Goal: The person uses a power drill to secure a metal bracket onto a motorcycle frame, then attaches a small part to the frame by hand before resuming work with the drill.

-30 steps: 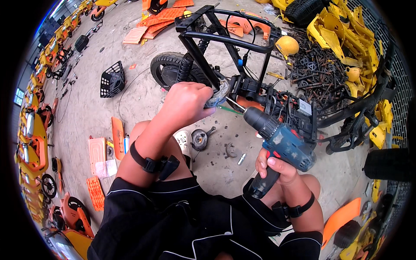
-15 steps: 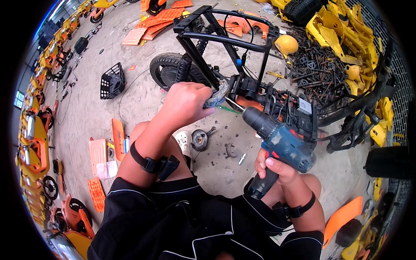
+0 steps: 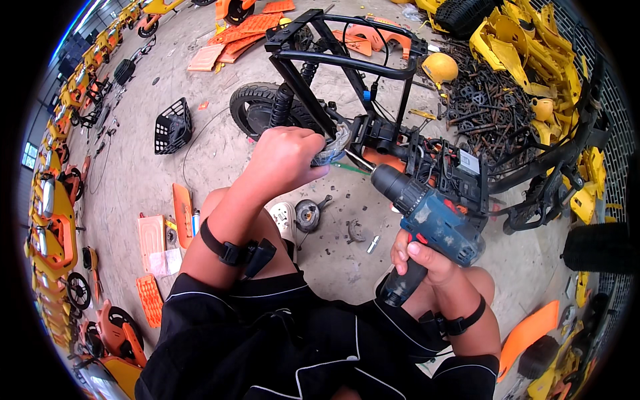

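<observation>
My left hand point(image 3: 287, 157) is closed around a grey part point(image 3: 333, 147), with some blue on it, in front of the black scooter frame point(image 3: 350, 60). My right hand point(image 3: 420, 257) grips the handle of a blue cordless drill point(image 3: 437, 227) with red buttons and a black chuck. A slim metal bit point(image 3: 357, 159) points from the chuck up-left into the grey part; its tip is hard to make out. Behind my left hand are a black coil shock point(image 3: 281, 107) and a black-tyred wheel point(image 3: 250, 110).
Loose bolts point(image 3: 480, 107) and yellow panels point(image 3: 507, 47) lie at the right. Orange boards point(image 3: 240, 33) are at the back. A black basket point(image 3: 172, 125), a metal hub point(image 3: 308, 215) and orange panels point(image 3: 183, 213) lie on the floor. Yellow scooters point(image 3: 53, 233) line the far left.
Very little differs. The whole view has shifted slightly; both hands keep the same grip on the grey part and the drill.
</observation>
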Action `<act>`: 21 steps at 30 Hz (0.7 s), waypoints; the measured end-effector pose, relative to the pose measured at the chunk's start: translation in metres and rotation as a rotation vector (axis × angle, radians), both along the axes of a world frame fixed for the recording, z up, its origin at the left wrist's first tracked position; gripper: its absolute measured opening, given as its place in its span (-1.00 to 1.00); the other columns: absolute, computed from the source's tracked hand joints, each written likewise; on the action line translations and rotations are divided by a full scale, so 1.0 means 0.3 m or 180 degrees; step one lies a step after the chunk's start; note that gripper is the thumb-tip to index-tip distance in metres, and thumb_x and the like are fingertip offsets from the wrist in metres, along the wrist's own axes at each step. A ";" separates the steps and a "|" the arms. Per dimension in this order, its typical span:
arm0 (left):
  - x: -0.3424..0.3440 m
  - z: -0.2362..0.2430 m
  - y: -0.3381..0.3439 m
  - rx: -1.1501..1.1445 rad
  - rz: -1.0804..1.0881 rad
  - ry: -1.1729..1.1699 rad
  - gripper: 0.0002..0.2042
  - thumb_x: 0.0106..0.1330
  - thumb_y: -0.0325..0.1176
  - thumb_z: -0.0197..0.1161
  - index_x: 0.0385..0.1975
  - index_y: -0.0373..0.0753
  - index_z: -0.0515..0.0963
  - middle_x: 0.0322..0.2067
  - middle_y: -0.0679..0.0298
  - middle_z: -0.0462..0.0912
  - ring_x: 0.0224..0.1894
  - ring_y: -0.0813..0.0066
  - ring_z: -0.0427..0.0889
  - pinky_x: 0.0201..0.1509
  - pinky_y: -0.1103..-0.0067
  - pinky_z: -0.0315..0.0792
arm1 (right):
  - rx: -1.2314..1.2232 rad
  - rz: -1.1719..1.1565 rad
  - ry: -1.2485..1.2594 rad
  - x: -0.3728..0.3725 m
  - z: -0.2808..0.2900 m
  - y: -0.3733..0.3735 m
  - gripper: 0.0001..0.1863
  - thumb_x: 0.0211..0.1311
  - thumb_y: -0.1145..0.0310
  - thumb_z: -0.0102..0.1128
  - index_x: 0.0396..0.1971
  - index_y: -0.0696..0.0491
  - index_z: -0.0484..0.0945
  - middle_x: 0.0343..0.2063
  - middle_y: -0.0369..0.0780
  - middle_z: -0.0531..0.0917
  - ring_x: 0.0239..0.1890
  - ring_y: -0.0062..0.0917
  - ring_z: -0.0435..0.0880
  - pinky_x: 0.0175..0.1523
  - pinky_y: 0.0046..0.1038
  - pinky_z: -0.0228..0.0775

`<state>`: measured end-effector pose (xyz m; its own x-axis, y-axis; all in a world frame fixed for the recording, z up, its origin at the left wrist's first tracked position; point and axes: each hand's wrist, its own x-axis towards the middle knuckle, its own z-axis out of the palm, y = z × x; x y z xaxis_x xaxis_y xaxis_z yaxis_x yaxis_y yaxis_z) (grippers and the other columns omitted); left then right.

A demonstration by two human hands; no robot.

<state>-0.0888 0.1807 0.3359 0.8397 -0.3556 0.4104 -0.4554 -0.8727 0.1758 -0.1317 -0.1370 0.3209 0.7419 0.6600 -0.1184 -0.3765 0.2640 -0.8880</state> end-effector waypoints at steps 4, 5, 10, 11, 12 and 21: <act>0.000 0.003 0.000 0.0014 -0.0027 0.0009 -0.73 -0.13 -0.30 0.47 -0.49 -0.26 0.56 -0.53 0.18 0.58 -0.41 0.12 0.62 -0.31 0.30 0.53 | 0.0032 0.0009 0.0018 0.000 -0.009 -0.005 -0.25 0.22 0.26 0.32 0.32 0.24 0.21 -0.54 -0.26 0.53 -0.58 -0.52 0.59 -0.28 -0.41 0.46; 0.000 0.002 0.000 0.0007 -0.0033 0.0000 -0.73 -0.13 -0.30 0.47 -0.49 -0.26 0.56 -0.53 0.18 0.58 -0.41 0.12 0.62 -0.31 0.30 0.53 | 0.0043 0.0009 0.0027 0.000 -0.013 -0.007 -0.26 0.22 0.27 0.32 0.31 0.24 0.21 -0.54 -0.25 0.54 -0.58 -0.52 0.59 -0.28 -0.41 0.46; 0.000 0.000 0.001 -0.0010 -0.0040 -0.0030 -0.74 -0.13 -0.31 0.47 -0.50 -0.26 0.55 -0.54 0.18 0.57 -0.41 0.11 0.62 -0.31 0.30 0.53 | 0.0097 0.0006 0.0053 0.000 -0.015 -0.007 -0.28 0.22 0.29 0.31 0.30 0.24 0.22 -0.53 -0.24 0.54 -0.58 -0.51 0.60 -0.27 -0.40 0.46; 0.000 0.002 0.001 -0.0013 -0.0046 -0.0023 -0.74 -0.14 -0.31 0.47 -0.50 -0.26 0.55 -0.54 0.18 0.57 -0.41 0.11 0.62 -0.31 0.30 0.53 | 0.0098 0.0005 0.0036 0.001 -0.013 -0.006 -0.28 0.22 0.29 0.31 0.30 0.24 0.22 -0.53 -0.24 0.54 -0.58 -0.51 0.60 -0.27 -0.40 0.46; 0.000 0.005 0.001 -0.0016 -0.0052 -0.0017 -0.74 -0.14 -0.31 0.47 -0.50 -0.26 0.55 -0.54 0.18 0.57 -0.41 0.11 0.62 -0.31 0.30 0.53 | 0.0099 0.0005 0.0019 0.001 -0.012 -0.006 -0.28 0.22 0.29 0.31 0.30 0.24 0.22 -0.53 -0.24 0.54 -0.58 -0.51 0.60 -0.27 -0.39 0.46; -0.001 0.004 0.005 -0.0029 -0.0063 -0.0015 -0.73 -0.16 -0.31 0.48 -0.50 -0.26 0.55 -0.55 0.19 0.56 -0.41 0.12 0.62 -0.31 0.30 0.53 | 0.0140 0.0029 0.0071 0.001 -0.014 -0.008 -0.28 0.22 0.30 0.30 0.30 0.25 0.21 -0.53 -0.23 0.54 -0.58 -0.50 0.59 -0.28 -0.38 0.45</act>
<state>-0.0890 0.1821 0.3370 0.8306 -0.3685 0.4176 -0.4736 -0.8619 0.1813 -0.1313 -0.1394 0.3166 0.7333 0.6716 -0.1057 -0.3988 0.2990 -0.8669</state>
